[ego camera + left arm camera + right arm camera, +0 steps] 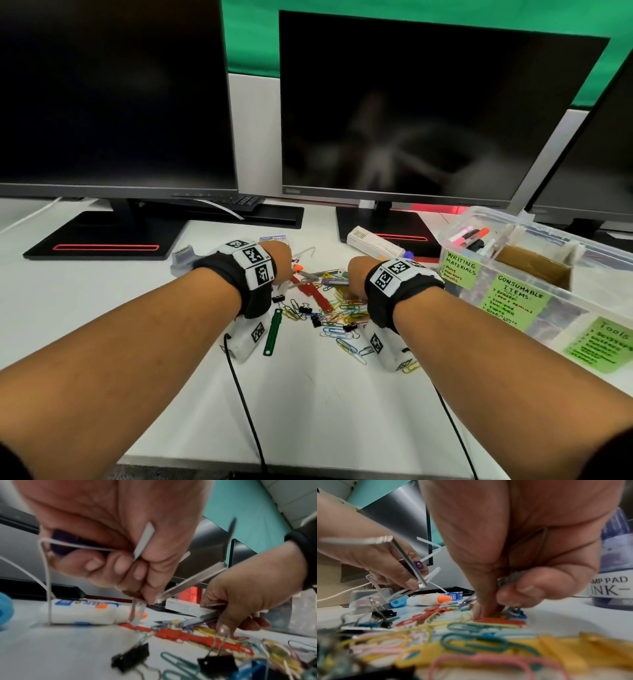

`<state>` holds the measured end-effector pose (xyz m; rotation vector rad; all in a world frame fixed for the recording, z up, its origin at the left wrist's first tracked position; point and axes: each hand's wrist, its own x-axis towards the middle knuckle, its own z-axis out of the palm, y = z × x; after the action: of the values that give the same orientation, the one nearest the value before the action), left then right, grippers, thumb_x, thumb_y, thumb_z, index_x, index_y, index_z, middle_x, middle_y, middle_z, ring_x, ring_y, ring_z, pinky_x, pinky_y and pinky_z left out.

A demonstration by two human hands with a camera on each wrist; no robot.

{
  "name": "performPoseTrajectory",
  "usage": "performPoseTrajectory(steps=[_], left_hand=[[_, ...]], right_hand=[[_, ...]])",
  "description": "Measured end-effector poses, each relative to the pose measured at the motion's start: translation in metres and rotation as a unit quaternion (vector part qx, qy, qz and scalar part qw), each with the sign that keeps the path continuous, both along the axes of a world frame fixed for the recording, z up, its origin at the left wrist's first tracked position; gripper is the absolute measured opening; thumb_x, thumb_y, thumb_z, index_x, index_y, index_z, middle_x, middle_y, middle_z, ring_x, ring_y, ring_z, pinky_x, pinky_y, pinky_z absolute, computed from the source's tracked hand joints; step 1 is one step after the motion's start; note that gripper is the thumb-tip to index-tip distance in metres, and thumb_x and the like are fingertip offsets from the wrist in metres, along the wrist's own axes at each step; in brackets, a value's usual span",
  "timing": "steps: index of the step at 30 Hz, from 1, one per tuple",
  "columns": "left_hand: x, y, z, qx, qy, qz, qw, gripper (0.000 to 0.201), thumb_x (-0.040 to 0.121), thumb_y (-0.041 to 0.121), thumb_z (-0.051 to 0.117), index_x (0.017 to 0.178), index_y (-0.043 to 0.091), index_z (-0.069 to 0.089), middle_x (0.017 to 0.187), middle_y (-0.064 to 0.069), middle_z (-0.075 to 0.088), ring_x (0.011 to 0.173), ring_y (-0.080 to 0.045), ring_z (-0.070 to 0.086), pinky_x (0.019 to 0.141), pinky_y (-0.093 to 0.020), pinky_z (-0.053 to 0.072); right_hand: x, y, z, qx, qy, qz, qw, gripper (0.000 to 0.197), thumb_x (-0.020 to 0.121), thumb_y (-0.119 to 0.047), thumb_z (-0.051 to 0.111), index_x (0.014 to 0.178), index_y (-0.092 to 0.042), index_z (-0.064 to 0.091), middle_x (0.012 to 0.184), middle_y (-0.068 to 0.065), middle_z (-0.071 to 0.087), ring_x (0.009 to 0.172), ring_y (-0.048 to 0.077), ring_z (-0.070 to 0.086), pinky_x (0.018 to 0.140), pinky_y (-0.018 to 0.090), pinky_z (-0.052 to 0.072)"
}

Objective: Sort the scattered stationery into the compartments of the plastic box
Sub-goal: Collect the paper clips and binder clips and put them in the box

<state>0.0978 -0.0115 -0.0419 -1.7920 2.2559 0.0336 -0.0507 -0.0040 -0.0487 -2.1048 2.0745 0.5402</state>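
Gripping bent silvery metal fasteners (192, 581) (several): left hand (109, 536).

White desk (85, 308), two dark monitors (113, 96) side by side, green wall (411, 20) behind, grey partition panel (253, 137)

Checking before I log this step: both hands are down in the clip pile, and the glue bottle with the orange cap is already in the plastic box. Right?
Not quite. The glue bottle still lies on the desk behind the left hand, as the left wrist view shows; it is not in the plastic box. Both hands are indeed down at the pile, right hand included.
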Motion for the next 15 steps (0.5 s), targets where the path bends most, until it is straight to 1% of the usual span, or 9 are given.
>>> performPoseTrajectory(steps=[2,4,6,7,9,11,12,13,15], left_hand=[[0.004,-0.001,0.003,-0.007,0.025,0.011,1.0,0.035,0.097,0.036,0.046,0.107,0.006,0.06,0.087,-0.006,0.056,0.085,-0.021,0.053,0.073,-0.026,0.042],[0.005,0.0,0.006,-0.013,0.036,0.017,0.999,0.04,0.095,0.039,0.048,0.112,0.005,0.06,0.093,-0.006,0.055,0.086,-0.02,0.052,0.073,-0.027,0.042],[0.004,0.001,0.007,-0.018,0.037,0.018,0.999,0.042,0.096,0.038,0.047,0.119,0.005,0.056,0.108,-0.01,0.06,0.099,-0.024,0.058,0.081,-0.029,0.045],[0.003,0.002,0.007,-0.019,0.039,0.018,0.999,0.041,0.096,0.038,0.047,0.119,0.004,0.056,0.113,-0.01,0.061,0.102,-0.024,0.058,0.083,-0.029,0.045],[0.001,0.003,0.009,-0.023,0.051,0.017,0.998,0.04,0.097,0.037,0.046,0.116,0.004,0.058,0.106,-0.011,0.06,0.092,-0.023,0.054,0.078,-0.028,0.043],[-0.002,0.004,0.013,-0.026,0.057,0.013,0.998,0.039,0.098,0.033,0.043,0.118,0.003,0.058,0.099,-0.008,0.055,0.087,-0.02,0.049,0.078,-0.03,0.043],[-0.005,0.005,0.016,-0.029,0.059,0.007,0.998,0.039,0.099,0.032,0.042,0.12,0.002,0.057,0.103,-0.009,0.057,0.089,-0.021,0.05,0.082,-0.031,0.045],[-0.007,0.006,0.019,-0.035,0.063,0.001,0.997,0.039,0.099,0.03,0.04,0.12,0.001,0.055,0.11,-0.012,0.059,0.094,-0.024,0.053,0.085,-0.032,0.045],[-0.015,0.008,0.029,-0.049,0.074,-0.016,0.996,0.037,0.1,0.028,0.039,0.119,0.0,0.054,0.117,-0.015,0.059,0.105,-0.029,0.057,0.085,-0.033,0.044]], right_hand=[[-0.001,-0.005,-0.007,-0.006,0.014,0.007,1.0,0.049,0.085,-0.037,0.065,0.123,-0.006,0.057,0.125,0.009,0.061,0.116,0.029,0.058,0.097,0.037,0.046],[-0.004,-0.007,-0.012,-0.014,0.02,0.009,1.0,0.049,0.084,-0.038,0.063,0.124,-0.009,0.057,0.126,0.008,0.06,0.116,0.028,0.058,0.097,0.037,0.047],[-0.005,-0.001,-0.007,-0.011,-0.005,0.005,1.0,0.044,0.092,-0.034,0.054,0.127,-0.007,0.055,0.126,0.011,0.059,0.114,0.027,0.056,0.1,0.036,0.043],[-0.005,0.004,-0.003,-0.011,-0.018,0.002,1.0,0.041,0.096,-0.03,0.049,0.127,-0.004,0.054,0.122,0.014,0.059,0.107,0.026,0.056,0.101,0.034,0.042],[-0.008,0.009,0.006,-0.022,-0.041,-0.005,0.999,0.038,0.099,-0.023,0.044,0.128,-0.001,0.053,0.123,0.016,0.057,0.097,0.024,0.049,0.102,0.034,0.04],[-0.015,0.011,0.013,-0.036,-0.07,-0.016,0.997,0.037,0.099,-0.02,0.045,0.13,-0.001,0.051,0.125,0.014,0.057,0.104,0.025,0.053,0.1,0.035,0.042],[-0.019,0.012,0.017,-0.042,-0.095,-0.02,0.994,0.036,0.099,-0.019,0.045,0.129,0.0,0.052,0.112,0.013,0.06,0.103,0.026,0.055,0.091,0.034,0.047],[-0.023,0.014,0.021,-0.047,-0.129,-0.026,0.99,0.034,0.099,-0.018,0.044,0.126,0.0,0.053,0.093,0.01,0.058,0.092,0.025,0.056,0.077,0.031,0.05],[-0.03,0.02,0.034,-0.063,-0.195,-0.052,0.977,0.021,0.1,-0.016,0.041,0.11,-0.003,0.054,0.07,0.004,0.046,0.064,0.021,0.052,0.053,0.024,0.042]])
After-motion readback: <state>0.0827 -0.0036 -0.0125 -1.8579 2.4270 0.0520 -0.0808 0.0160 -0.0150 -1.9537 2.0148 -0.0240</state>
